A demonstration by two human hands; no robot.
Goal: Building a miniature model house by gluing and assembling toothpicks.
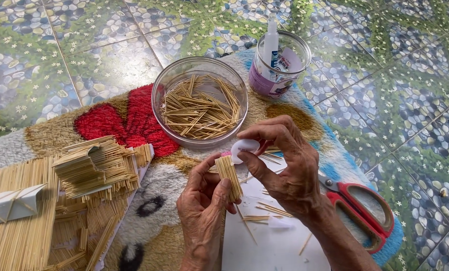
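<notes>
Head view, centre frame: toothpick bundle [229, 176] is gripped by the left hand [204, 211]; small white glue bottle [244, 148] is pinched by the right hand [284, 160]. Toothpick bowl [199, 103] above; red scissors [362, 206] lower right.

One head-worn camera looks steeply down from close above the hands [254, 185], facing forward across a rug [149, 236] on a tiled floor [84, 45]. The rug's far edge is in view, its near edge cut off.
</notes>
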